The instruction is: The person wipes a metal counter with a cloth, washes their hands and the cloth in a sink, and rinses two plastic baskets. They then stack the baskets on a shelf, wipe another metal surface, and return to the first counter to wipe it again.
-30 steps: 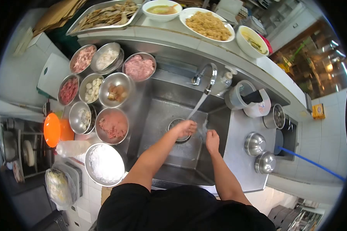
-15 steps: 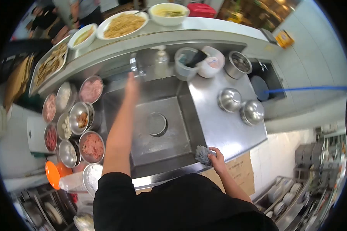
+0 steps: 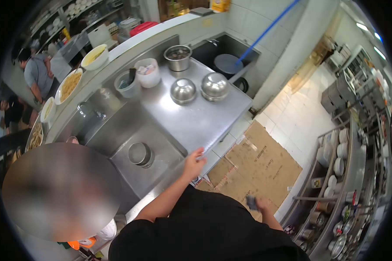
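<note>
The left hand (image 3: 194,162) rests with loose, open fingers on the near front edge of the steel counter (image 3: 196,117), as if for steadying. The right hand (image 3: 260,204) hangs low at the person's side, closed around a small grey cloth (image 3: 251,202). Beyond sit the sink (image 3: 135,143) and two upturned steel bowls (image 3: 198,89); flattened cardboard (image 3: 257,165) covers the tiled floor.
</note>
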Action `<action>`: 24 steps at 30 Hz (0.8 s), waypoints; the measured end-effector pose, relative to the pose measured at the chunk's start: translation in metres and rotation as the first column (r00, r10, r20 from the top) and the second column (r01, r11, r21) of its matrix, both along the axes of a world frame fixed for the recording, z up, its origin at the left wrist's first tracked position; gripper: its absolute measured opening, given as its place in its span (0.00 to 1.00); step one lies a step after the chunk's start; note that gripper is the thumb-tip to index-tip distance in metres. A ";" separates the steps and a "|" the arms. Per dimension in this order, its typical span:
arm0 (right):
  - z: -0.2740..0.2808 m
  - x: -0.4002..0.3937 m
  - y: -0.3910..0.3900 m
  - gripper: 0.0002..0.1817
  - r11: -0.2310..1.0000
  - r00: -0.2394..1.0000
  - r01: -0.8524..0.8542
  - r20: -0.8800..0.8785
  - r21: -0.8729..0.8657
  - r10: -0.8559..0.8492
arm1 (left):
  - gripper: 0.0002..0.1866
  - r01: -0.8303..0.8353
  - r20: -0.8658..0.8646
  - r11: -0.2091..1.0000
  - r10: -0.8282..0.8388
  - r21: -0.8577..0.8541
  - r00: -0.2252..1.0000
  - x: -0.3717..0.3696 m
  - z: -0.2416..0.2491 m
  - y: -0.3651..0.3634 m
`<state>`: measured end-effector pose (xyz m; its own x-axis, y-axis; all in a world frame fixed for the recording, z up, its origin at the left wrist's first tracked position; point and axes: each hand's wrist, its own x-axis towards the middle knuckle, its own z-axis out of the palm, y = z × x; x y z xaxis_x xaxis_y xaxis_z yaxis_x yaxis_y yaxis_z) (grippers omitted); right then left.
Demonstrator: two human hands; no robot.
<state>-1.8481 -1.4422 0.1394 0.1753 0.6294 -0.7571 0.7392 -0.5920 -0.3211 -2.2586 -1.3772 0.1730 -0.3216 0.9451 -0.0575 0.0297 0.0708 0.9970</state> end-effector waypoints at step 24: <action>-0.075 0.114 -0.285 0.52 0.471 0.476 0.880 0.124 -0.066 -0.871 | 0.24 0.688 -0.248 0.468 -0.882 -0.555 0.400 0.260 -0.057 0.059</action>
<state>-1.7340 -1.7272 0.0649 0.6379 0.0378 -0.7692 -0.1689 -0.9676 -0.1877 -1.9989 -1.3185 0.1161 0.4868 0.7232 -0.4899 0.6643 0.0577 0.7452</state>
